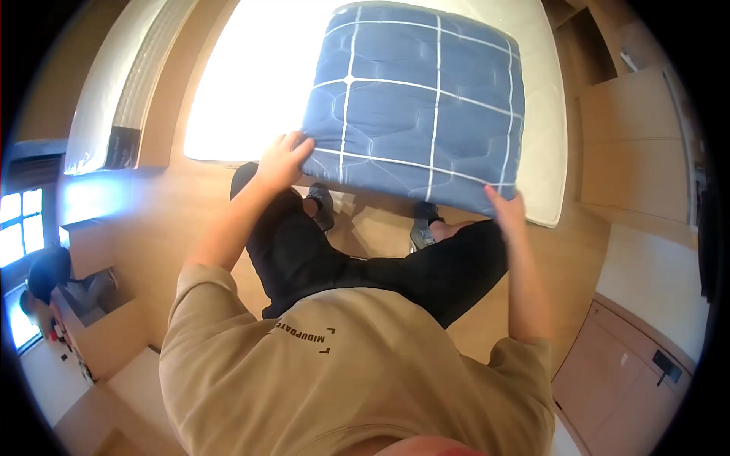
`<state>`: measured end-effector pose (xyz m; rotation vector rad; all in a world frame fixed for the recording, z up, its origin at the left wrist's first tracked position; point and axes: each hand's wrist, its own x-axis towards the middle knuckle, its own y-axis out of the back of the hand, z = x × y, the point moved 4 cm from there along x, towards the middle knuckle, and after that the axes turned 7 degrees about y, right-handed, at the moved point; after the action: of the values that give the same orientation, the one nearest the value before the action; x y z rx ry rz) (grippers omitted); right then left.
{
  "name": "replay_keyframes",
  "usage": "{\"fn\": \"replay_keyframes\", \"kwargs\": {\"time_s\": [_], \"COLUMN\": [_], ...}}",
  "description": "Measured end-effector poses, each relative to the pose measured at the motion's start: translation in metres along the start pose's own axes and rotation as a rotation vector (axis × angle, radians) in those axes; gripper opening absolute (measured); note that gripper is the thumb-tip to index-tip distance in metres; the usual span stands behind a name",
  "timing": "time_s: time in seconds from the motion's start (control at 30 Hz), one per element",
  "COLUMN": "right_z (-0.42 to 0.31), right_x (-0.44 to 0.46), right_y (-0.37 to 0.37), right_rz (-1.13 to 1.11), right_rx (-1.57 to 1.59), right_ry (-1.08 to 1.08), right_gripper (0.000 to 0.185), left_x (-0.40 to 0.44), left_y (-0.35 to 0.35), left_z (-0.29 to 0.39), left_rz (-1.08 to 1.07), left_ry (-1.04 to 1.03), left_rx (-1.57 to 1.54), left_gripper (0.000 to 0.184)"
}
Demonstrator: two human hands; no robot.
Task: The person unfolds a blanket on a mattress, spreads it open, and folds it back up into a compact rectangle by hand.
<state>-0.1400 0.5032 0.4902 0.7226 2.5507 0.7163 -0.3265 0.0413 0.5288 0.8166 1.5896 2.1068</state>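
Observation:
A folded blue quilted mattress pad [414, 102] with a white grid pattern lies on a white mattress [544, 152]. Its near edge reaches past the mattress towards my knees. My left hand [283, 161] is closed on the pad's near left corner, thumb on the top face. At the near right corner, my right hand [509, 211] grips the edge with its thumb on top; its other fingers are mostly hidden beneath or behind the pad.
On the left stands another bed frame with a mattress [114, 91]. Wooden cabinets [635, 144] line the right side, with a door [620, 372] at the lower right. An open box-like wooden unit [106, 334] is at the lower left, near windows [23, 220].

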Motion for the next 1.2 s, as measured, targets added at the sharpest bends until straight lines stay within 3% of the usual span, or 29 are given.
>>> {"fn": "replay_keyframes", "kwargs": {"time_s": [0.07, 0.17, 0.2, 0.3, 0.33, 0.4, 0.47, 0.53, 0.6, 0.63, 0.73, 0.77, 0.87, 0.97, 1.07, 1.2], "right_z": [0.002, -0.020, -0.026, 0.001, 0.019, 0.003, -0.002, -0.021, -0.021, -0.033, -0.048, -0.051, -0.091, -0.089, -0.068, -0.082], "right_x": [-0.016, -0.027, -0.029, -0.017, -0.008, -0.018, -0.028, -0.056, -0.069, -0.068, -0.017, 0.015, 0.100, 0.147, 0.159, 0.138], "right_y": [-0.017, -0.006, -0.005, -0.004, -0.007, -0.008, -0.017, -0.021, -0.029, -0.030, -0.011, -0.006, -0.004, -0.013, -0.011, -0.002], "right_rz": [0.109, -0.105, -0.193, -0.076, -0.036, 0.068, -0.039, -0.227, -0.573, -0.655, -0.193, -0.229, -0.147, -0.086, 0.093, 0.197], "right_rx": [-0.026, 0.107, 0.149, 0.394, 0.509, 0.242, 0.248, 0.296, 0.221, 0.163, 0.151, 0.354, 0.893, 0.824, 0.726, 0.833], "right_ry": [0.058, -0.132, -0.213, -0.224, -0.217, -0.087, -0.105, -0.322, -0.414, -0.330, -0.183, -0.194, -0.218, -0.338, -0.196, -0.017], "right_gripper": [0.074, 0.075, 0.076, 0.072, 0.071, 0.070, 0.069, 0.073, 0.078, 0.080, 0.080, 0.078, 0.070, 0.073, 0.068, 0.058], "left_x": [0.008, -0.005, -0.012, -0.018, -0.014, -0.006, 0.001, 0.017, 0.047, 0.061, 0.083, 0.084, 0.070, 0.060, 0.068, 0.088], "left_y": [-0.004, -0.006, -0.010, -0.019, -0.018, -0.019, -0.024, -0.034, -0.028, -0.027, -0.039, -0.044, -0.096, -0.093, -0.091, -0.084], "left_z": [-0.010, -0.006, -0.006, -0.002, 0.000, -0.002, -0.021, -0.056, -0.078, -0.088, -0.114, -0.119, -0.115, -0.091, -0.086, -0.078], "left_rz": [0.012, -0.032, -0.040, -0.104, -0.082, -0.027, -0.005, 0.131, 0.098, 0.081, 0.088, 0.099, -0.004, 0.019, -0.019, 0.152], "left_ry": [0.074, 0.467, 0.457, 0.388, 0.379, 0.366, 0.306, 0.239, 0.355, 0.465, 0.720, 0.793, 1.063, 1.051, 0.985, 0.938], "left_rx": [-0.021, -0.244, -0.358, -0.688, -0.618, -0.477, -0.406, -0.496, -0.443, -0.423, -0.386, -0.379, -1.268, -1.437, -1.444, -1.381], "left_gripper": [0.056, 0.070, 0.075, 0.092, 0.090, 0.087, 0.066, 0.062, 0.055, 0.050, 0.041, 0.041, 0.042, 0.040, 0.039, 0.030]}}
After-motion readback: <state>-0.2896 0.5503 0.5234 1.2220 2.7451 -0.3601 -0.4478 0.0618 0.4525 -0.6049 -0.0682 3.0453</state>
